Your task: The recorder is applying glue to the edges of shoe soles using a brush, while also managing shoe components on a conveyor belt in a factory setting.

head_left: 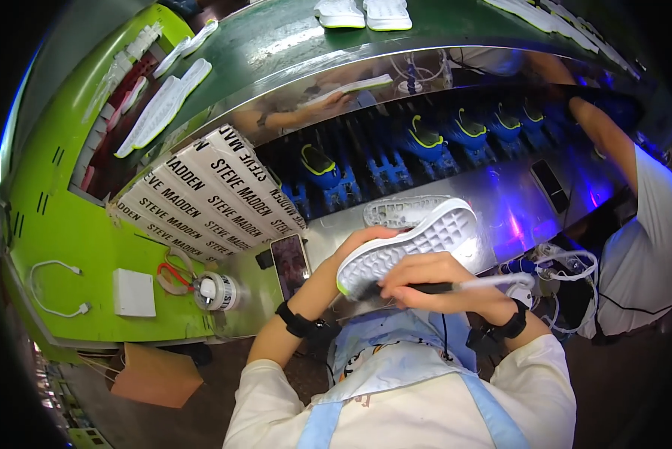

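My left hand (370,236) grips a white shoe sole (439,233) by its far edge, tilted so that its waffle-patterned face shows. The sole has a yellow-green tip at its lower left end. My right hand (429,281) is closed around a dark-handled brush (364,290), its dark bristles against that end of the sole. A pale hose (493,281) runs from the brush handle toward the right. Another white sole (385,212) lies on the metal bench just behind the held one, partly covered by it.
Blue shoe uppers with yellow-green rims (467,129) stand in a row behind the bench (493,191). Phones (291,263) (550,185), a printed white box (216,187) and a tape roll (218,292) lie around. More soles (164,105) rest on the green surface. A co-worker's arm (609,135) reaches in at right.
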`<state>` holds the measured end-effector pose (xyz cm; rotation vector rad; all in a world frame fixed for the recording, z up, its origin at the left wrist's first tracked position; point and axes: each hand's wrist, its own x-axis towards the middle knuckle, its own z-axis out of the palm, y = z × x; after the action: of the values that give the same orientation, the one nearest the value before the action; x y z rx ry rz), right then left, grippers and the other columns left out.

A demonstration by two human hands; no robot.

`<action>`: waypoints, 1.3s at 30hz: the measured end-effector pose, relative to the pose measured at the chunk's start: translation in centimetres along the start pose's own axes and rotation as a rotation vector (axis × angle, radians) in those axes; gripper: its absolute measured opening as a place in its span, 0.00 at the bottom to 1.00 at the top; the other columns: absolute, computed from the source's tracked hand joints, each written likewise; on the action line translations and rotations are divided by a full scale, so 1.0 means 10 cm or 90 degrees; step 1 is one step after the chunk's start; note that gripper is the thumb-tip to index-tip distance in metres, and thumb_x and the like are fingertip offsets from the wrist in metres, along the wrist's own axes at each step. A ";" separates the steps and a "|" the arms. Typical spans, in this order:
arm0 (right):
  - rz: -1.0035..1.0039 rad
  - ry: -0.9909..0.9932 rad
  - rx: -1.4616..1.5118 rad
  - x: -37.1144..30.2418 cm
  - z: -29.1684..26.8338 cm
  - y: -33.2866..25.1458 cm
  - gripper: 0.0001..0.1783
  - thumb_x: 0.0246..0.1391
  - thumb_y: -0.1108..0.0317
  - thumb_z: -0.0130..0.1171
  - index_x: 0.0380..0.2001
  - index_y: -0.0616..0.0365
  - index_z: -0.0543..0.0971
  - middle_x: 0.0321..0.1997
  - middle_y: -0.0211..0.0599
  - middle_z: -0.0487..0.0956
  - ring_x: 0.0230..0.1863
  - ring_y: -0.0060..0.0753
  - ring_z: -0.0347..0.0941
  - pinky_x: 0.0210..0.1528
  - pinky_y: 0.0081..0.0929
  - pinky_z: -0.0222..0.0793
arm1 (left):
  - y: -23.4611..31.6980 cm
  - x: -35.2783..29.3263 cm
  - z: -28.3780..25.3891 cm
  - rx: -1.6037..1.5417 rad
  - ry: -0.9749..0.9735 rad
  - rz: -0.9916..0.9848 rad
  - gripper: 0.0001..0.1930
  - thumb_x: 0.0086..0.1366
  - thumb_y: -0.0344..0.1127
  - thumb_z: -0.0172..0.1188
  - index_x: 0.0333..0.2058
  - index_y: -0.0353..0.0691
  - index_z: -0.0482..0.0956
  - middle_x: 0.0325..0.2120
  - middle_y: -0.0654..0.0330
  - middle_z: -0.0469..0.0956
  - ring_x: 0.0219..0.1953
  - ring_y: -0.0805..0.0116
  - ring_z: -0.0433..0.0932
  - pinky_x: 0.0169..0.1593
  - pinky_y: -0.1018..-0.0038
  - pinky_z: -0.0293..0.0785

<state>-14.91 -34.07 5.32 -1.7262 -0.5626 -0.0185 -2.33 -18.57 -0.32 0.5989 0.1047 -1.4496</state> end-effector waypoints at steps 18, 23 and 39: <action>-0.064 0.326 -0.172 -0.39 -0.31 -0.01 0.10 0.53 0.76 0.49 0.26 0.69 0.79 0.32 0.47 0.80 0.28 0.32 0.77 0.34 0.23 0.71 | 0.15 -0.16 0.44 0.124 -0.040 0.099 0.23 0.60 0.40 0.45 0.48 0.28 0.72 0.38 0.47 0.78 0.36 0.59 0.80 0.42 0.68 0.78; -0.176 0.446 0.216 -0.30 -0.22 -0.13 0.14 0.58 0.68 0.47 0.26 0.68 0.76 0.38 0.53 0.76 0.25 0.36 0.76 0.30 0.29 0.73 | 1.22 -0.62 0.84 -0.183 -0.447 0.231 0.25 0.63 0.35 0.40 0.55 0.23 0.60 0.52 0.35 0.66 0.50 0.44 0.72 0.49 0.59 0.75; 0.085 0.521 0.379 -0.27 -0.09 0.13 0.14 0.48 0.82 0.54 0.41 0.67 0.74 0.37 0.44 0.78 0.31 0.30 0.76 0.33 0.22 0.73 | 3.07 -0.14 1.16 1.169 0.903 0.617 0.19 0.52 0.36 0.59 0.38 0.26 0.74 0.32 0.42 0.78 0.33 0.52 0.79 0.36 0.61 0.74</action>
<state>-16.54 -35.98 3.50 -1.0348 0.1554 -0.4040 23.23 -22.34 19.98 2.5706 -0.4320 0.4630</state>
